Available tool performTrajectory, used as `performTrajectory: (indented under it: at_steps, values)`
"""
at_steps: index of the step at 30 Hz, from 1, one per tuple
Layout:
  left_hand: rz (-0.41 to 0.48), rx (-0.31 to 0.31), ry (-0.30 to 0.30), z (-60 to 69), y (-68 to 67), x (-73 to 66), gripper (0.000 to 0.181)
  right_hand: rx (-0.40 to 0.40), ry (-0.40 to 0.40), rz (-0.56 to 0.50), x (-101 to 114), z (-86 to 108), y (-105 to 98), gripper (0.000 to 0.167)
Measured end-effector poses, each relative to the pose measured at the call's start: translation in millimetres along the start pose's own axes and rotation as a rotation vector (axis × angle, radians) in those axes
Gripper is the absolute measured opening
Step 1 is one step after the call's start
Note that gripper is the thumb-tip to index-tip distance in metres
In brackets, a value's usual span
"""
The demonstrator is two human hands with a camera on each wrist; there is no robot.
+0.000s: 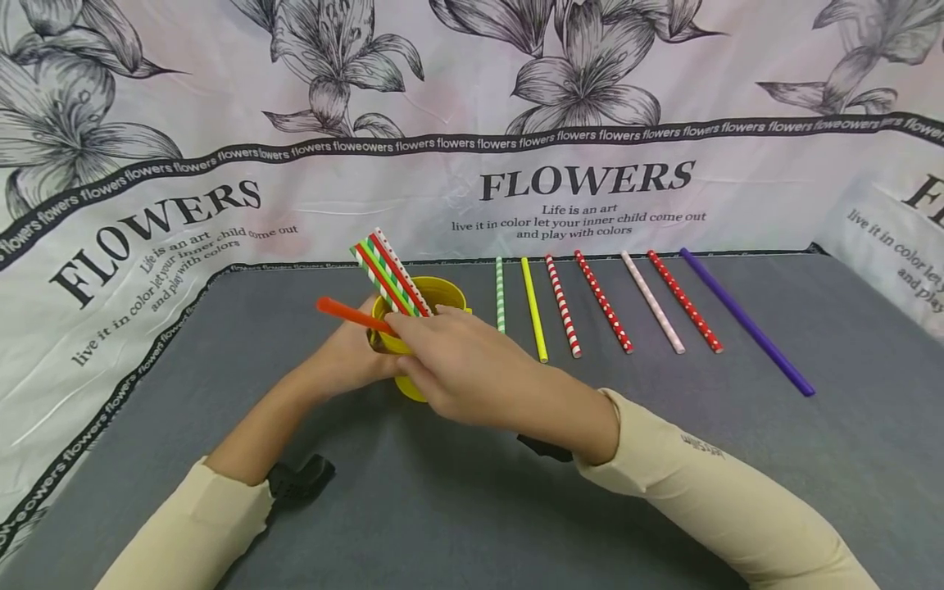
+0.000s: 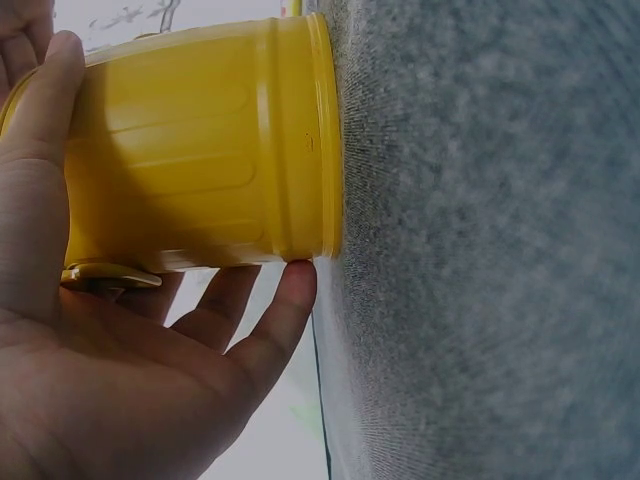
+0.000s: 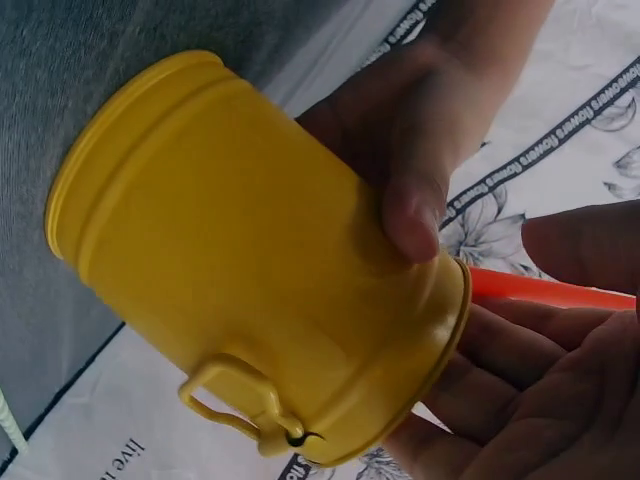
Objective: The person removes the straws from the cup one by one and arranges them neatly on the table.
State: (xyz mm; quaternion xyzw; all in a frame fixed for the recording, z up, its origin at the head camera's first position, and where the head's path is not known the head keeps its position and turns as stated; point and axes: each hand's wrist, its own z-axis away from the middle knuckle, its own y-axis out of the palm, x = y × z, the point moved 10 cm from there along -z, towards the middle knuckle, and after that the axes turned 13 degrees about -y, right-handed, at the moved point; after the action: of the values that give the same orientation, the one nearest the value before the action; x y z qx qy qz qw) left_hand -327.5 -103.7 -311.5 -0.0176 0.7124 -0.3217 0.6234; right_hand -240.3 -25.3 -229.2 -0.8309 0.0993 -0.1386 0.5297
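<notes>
Steadying the yellow bucket point(image 2: 190, 140) comes first, so I have the left grip point(image 1: 352, 354) wrapped round its side, the base touching or just above the grey desk point(image 1: 664, 508), I cannot tell which. My right grip point(image 1: 475, 365) is relaxed at the rim, thumb apart from fingers; the fingertips are hidden, so whether they touch a straw I cannot tell. A bunch of straws point(image 1: 391, 276) leans out of the bucket, with the orange straw point(image 1: 347, 312) slanting lowest. I'd coax that one upright gently, without squeezing, well clear of the row of straws point(image 1: 603, 302)
</notes>
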Motion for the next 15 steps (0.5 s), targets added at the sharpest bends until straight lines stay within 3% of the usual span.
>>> performTrajectory:
  at_steps: [8,15]
  values:
    - [-0.003,0.009,-0.008,1.1,0.9,0.8,0.068,-0.123,-0.022,-0.102,-5.1,-2.0,-4.8,0.031]
    - [-0.067,0.020,0.051,1.7,3.3,-5.1,0.050,-0.253,-0.104,-0.153,-5.4,-3.3,-14.1,0.026]
